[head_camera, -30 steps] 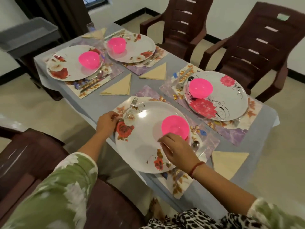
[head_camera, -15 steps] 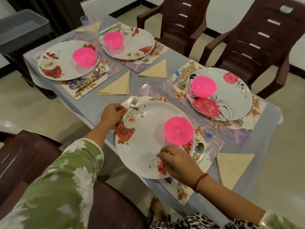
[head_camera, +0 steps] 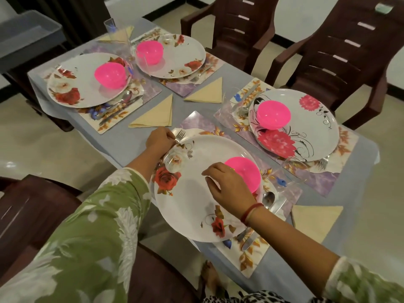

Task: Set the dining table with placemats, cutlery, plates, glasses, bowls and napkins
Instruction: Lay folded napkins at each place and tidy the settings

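The nearest setting has a white rose-patterned plate (head_camera: 192,206) on a floral placemat (head_camera: 247,263), with a pink bowl (head_camera: 247,171) on the plate's right side. My left hand (head_camera: 160,139) pinches a fork (head_camera: 180,135) at the plate's far left rim. Hovering over the plate beside the bowl, my right hand (head_camera: 229,186) has its fingers spread and holds nothing. A spoon (head_camera: 268,199) and a knife (head_camera: 249,241) lie right of the plate. A clear glass (head_camera: 288,171) and a folded yellow napkin (head_camera: 314,221) sit further right.
Three other settings with plates and pink bowls fill the grey table (head_camera: 122,145): right (head_camera: 306,136), far left (head_camera: 74,84), far middle (head_camera: 181,53). Two yellow napkins (head_camera: 157,114) lie between them. Brown chairs (head_camera: 341,55) stand behind; another chair (head_camera: 32,215) is at my left.
My right hand left the plate's near rim and rose over the plate next to the bowl. My left hand shifted from the plate's rim to the fork.
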Tool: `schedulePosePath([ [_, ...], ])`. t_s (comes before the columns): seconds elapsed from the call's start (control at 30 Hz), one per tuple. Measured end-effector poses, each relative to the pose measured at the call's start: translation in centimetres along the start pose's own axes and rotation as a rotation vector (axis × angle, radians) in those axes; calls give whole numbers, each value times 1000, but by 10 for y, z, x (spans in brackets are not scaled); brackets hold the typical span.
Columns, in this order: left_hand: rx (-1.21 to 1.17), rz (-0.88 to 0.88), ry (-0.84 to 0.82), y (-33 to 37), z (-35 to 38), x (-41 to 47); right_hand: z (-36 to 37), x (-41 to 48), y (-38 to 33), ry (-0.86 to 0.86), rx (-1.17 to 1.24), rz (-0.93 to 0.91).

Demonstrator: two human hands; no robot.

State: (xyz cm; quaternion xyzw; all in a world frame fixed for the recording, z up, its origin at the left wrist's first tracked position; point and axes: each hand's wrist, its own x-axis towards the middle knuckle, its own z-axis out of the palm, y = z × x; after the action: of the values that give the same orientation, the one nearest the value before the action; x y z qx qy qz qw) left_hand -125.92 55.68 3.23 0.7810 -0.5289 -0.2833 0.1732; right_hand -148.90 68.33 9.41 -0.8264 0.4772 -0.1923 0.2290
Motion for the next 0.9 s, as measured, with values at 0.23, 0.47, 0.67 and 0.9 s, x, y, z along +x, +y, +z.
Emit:
schedulePosePath([
  [0.23, -93, 67, 129, -9, 7, 3, 2, -5, 8, 43, 43, 90],
  [0.47, -148, 57, 265, -5, -2, -14, -5, -29, 15, 90, 68, 68],
  [0.67, -375, 146, 402, 21, 6, -134, -28, -102, 63, 267, 93, 183],
  [0.9, 42, 638, 132, 42, 97, -257, -24, -133, 105, 295, 326, 743],
])
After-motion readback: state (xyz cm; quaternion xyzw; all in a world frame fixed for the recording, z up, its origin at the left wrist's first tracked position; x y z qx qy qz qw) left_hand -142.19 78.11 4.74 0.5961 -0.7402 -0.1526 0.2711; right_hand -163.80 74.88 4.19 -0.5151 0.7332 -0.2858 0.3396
